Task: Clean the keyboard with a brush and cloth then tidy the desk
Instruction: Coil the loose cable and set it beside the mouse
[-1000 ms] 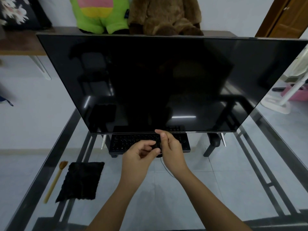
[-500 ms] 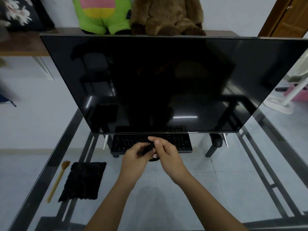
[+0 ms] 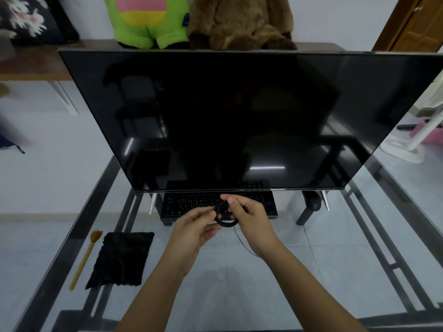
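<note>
A black keyboard point(image 3: 191, 204) lies on the glass desk point(image 3: 299, 271) under the lower edge of the big dark monitor point(image 3: 227, 121). In front of it, my left hand point(image 3: 194, 232) and my right hand point(image 3: 251, 218) both pinch a coiled black cable point(image 3: 224, 218). A thin strand of that cable trails down past my right wrist. At the left of the desk lie a black fuzzy cloth point(image 3: 121, 258) and, beside it, a wooden-handled brush point(image 3: 84, 258) with its bristles pointing away from me.
The monitor's feet stand left and right of the keyboard. Behind the monitor, a green plush toy point(image 3: 143, 20) and a brown teddy bear point(image 3: 239, 22) sit on a shelf. A white fan base point(image 3: 405, 149) stands on the floor at the right.
My hands have drawn slightly toward me from the keyboard, and the black cable now forms a clear loop held between both of them.
</note>
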